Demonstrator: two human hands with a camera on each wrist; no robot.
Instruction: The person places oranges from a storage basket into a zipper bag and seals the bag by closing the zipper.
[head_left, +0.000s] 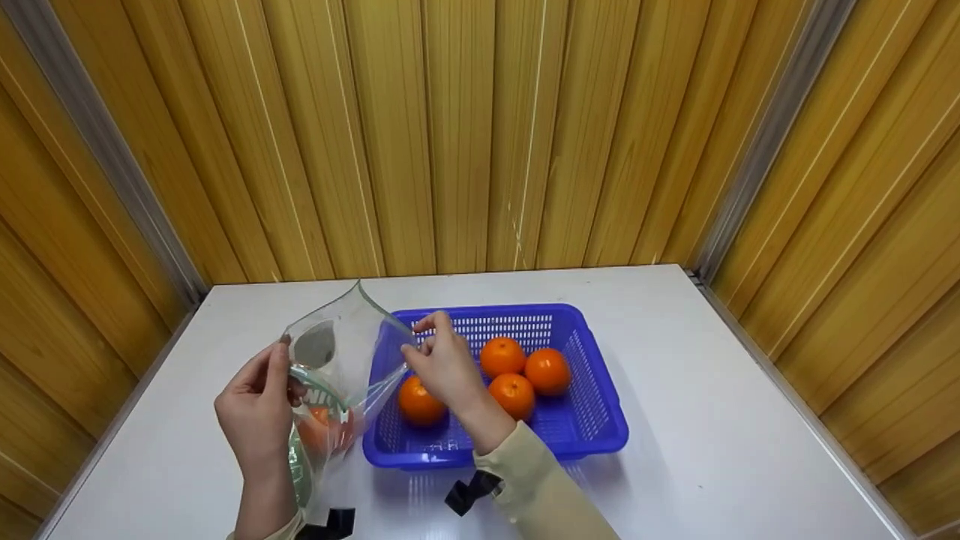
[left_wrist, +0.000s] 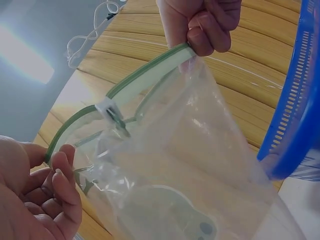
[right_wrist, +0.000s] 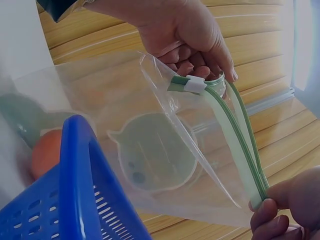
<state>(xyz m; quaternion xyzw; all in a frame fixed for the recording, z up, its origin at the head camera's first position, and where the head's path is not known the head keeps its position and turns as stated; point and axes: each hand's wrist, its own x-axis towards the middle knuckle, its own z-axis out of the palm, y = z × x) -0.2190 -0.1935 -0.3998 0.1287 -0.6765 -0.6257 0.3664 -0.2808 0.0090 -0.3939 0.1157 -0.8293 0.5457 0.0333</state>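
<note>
A clear zip bag [head_left: 337, 360] with a green zipper strip [left_wrist: 145, 75] and a white slider [right_wrist: 195, 85] hangs between both hands above the white table [head_left: 712, 420]. My left hand [head_left: 279, 371] grips the strip's left end near the slider. The strip's other end is pinched by my right hand [head_left: 421, 343], just over the blue basket's [head_left: 592, 427] left side. One orange [head_left: 324, 429] lies in the bottom of the bag. Several more oranges [head_left: 502, 356] sit in the basket. The zipper strip looks shut along most of its length.
The basket stands at the middle of the table, with bare table surface to its right and front. Yellow slatted walls [head_left: 465, 135] close in the back and both sides. Black wrist straps [head_left: 469, 491] show at the near edge.
</note>
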